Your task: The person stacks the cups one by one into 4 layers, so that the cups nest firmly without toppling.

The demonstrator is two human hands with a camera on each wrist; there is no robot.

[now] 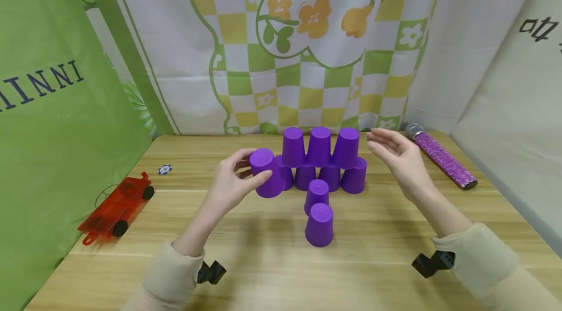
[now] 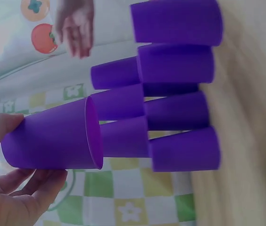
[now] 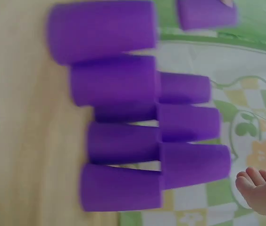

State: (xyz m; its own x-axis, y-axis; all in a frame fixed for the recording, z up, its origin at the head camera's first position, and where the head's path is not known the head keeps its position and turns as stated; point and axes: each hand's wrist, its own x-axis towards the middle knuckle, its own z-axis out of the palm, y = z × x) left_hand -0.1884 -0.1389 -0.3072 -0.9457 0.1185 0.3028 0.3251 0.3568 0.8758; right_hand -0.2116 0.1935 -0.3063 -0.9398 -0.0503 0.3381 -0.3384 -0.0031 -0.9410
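My left hand (image 1: 230, 182) grips an upside-down purple cup (image 1: 269, 177), thumb on the near side and fingers behind. In the left wrist view that cup (image 2: 53, 136) is raised off the table, its rim toward the stack. Four upside-down cups stand in a row, the rightmost cup (image 1: 353, 177) among them, and three more sit on top, with the middle upper cup (image 1: 319, 147) between two others. Two further cups stand in front, the nearest cup (image 1: 319, 225) partly covering the one behind. My right hand (image 1: 401, 160) is beside the upper row's right end, fingers extended, holding nothing.
A red toy car (image 1: 118, 211) lies at the table's left, with a poker chip (image 1: 164, 169) behind it. A glittery purple microphone (image 1: 443, 157) lies at the back right. Patterned curtain cloth (image 1: 316, 72) hangs behind the wooden table (image 1: 373, 252).
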